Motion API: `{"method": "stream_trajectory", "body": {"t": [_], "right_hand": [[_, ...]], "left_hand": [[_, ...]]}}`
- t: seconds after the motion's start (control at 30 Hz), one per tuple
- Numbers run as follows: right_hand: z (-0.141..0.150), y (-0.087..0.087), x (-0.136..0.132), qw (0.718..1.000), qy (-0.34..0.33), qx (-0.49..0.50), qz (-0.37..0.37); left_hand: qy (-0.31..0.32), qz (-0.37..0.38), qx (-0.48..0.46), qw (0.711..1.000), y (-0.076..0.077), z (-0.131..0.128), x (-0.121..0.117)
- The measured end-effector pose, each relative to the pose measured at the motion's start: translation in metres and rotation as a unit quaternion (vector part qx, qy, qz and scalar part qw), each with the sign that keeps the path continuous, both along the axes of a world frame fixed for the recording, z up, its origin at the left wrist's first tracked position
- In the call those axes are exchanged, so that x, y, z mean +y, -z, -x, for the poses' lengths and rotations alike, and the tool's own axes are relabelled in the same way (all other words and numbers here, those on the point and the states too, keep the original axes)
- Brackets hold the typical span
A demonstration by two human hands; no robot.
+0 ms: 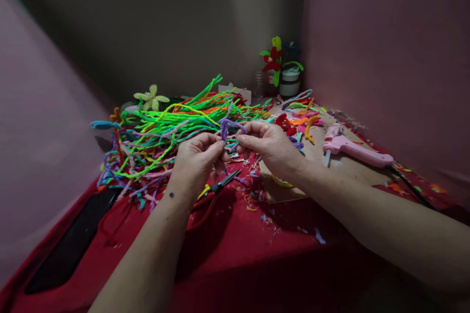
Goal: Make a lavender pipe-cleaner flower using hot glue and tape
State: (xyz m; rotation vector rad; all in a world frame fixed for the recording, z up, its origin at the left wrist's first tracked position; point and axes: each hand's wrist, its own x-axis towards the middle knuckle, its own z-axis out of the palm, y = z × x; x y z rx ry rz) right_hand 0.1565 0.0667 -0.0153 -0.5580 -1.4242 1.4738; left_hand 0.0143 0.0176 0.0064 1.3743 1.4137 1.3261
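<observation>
A: Where's the purple stem, and what have your hands got?

B: It's in front of you, held up between your hands above the red cloth. Your left hand pinches the foot of its upright, folded part between thumb and fingers. Your right hand has its fingertips closed on the strand running off to the side. Neither is free.

A: How will it handle?

B: Next to nothing in weight, I'd judge. The fuzz looks soft, so it should cling to your skin rather than slip. There's probably a thin wire inside, so expect it to bend easily and hold whatever shape you give it.

A: Fragile?

B: Hardly, though working one spot over and over could tire the wire, and squeezing hard may flatten the fuzz.

A: Best hold?

B: Left at the base of the fold; right a little way along the strand, so any bend falls between your fingertips. Avoid cut tips: they might prick you. Mind the scissors lying below your hands, and the green stems behind, which could snag the fuzz.
</observation>
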Motion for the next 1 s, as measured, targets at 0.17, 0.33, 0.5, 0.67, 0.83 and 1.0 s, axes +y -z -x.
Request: {"method": "stream_trajectory", "body": {"t": [0.17,0.33,0.5,0.67,0.83,1.0], "right_hand": [[0.000,-0.002,-0.002,0.999,0.026,0.027,0.006],[-0.001,-0.003,-0.005,0.999,0.045,0.009,-0.002],[0.001,-0.002,-0.008,0.995,0.074,-0.007,-0.061],[0.001,0.002,-0.010,0.994,0.049,-0.041,-0.093],[0.002,0.001,-0.010,0.998,0.023,-0.032,-0.051],[0.001,-0.001,-0.008,1.000,0.025,-0.016,0.003]], "left_hand": [[0.015,0.003,0.007,1.000,0.001,-0.002,-0.001],[0.012,0.005,0.024,1.000,0.003,-0.003,-0.002],[0.013,-0.005,0.038,0.999,0.003,-0.005,-0.003],[-0.018,-0.016,0.076,0.997,0.006,-0.007,-0.004],[-0.053,-0.072,0.141,0.986,0.011,-0.008,-0.006],[-0.040,-0.089,0.179,0.979,0.012,-0.009,-0.007]]}}
